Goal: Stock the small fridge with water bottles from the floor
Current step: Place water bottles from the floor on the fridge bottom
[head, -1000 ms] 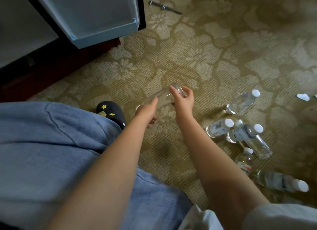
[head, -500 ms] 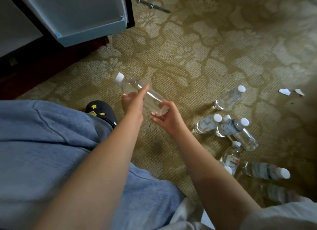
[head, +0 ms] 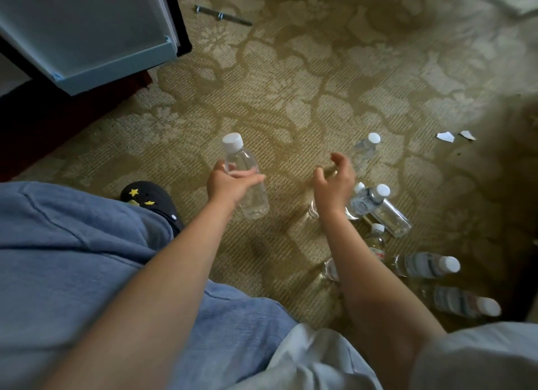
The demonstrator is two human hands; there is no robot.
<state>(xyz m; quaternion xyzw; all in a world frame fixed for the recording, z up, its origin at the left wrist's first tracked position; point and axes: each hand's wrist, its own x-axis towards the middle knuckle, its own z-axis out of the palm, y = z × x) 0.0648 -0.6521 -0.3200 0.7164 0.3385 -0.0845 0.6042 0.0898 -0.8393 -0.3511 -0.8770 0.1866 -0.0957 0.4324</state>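
My left hand (head: 230,184) grips a clear water bottle (head: 247,182) with a white cap, held above the carpet with the cap pointing away from me. My right hand (head: 334,182) hovers empty to its right, fingers loosely curled, just over the pile of bottles. Several water bottles lie on the carpet at the right: one far out (head: 365,149), two crossed (head: 378,206), a small one (head: 375,241), and two near my right sleeve (head: 425,264) (head: 463,302). The small fridge's open door (head: 87,37) fills the top left.
A dark slipper with yellow stars (head: 148,198) pokes out past my blue-clad knee. A metal bolt (head: 221,15) lies on the carpet beyond the fridge door. Two white paper scraps (head: 454,135) sit at the right. A dark wooden base runs under the fridge.
My right hand has let go of the bottle and moved right toward the pile. My left hand now holds the bottle alone, turned more upright.
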